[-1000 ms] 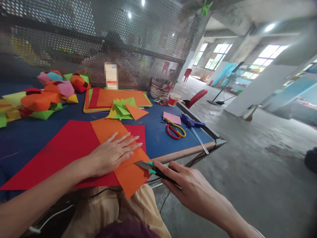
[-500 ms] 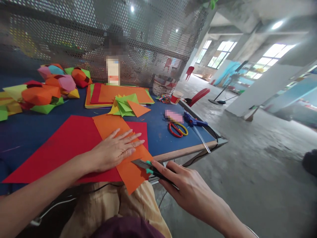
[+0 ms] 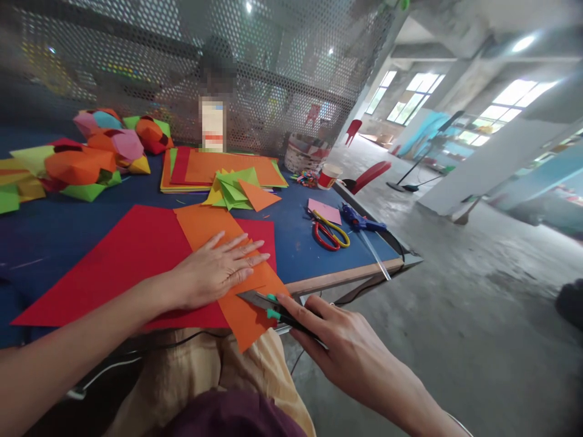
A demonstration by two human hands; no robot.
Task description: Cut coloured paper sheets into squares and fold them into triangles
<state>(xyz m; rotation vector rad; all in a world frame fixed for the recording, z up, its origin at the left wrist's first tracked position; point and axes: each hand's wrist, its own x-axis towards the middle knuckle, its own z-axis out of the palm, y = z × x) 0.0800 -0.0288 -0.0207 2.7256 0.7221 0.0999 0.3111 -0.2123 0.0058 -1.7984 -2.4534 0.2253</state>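
Note:
My left hand (image 3: 218, 270) lies flat with fingers spread on an orange paper strip (image 3: 197, 223), pressing it against the table. Beneath the strip is a large red sheet (image 3: 132, 261), which reaches the table's near edge. My right hand (image 3: 330, 340) grips a utility knife (image 3: 273, 308) with a dark handle and green parts. The knife's blade points left, at a slit in the orange strip just below my left fingers. One end of the strip hangs past the table edge, over my lap.
Folded paper shapes (image 3: 82, 167) sit at the left. A stack of coloured paper (image 3: 228, 167) and cut pieces (image 3: 239, 188) lie at the back. Scissors (image 3: 334, 233), a pink paper (image 3: 325, 210), a blue glue gun (image 3: 362, 218), a paper cup (image 3: 328, 176) and a basket (image 3: 303, 155) are on the right.
The knife blade has moved slightly left along the orange strip. My left hand stays pressed on the paper. The whole view has shifted a little.

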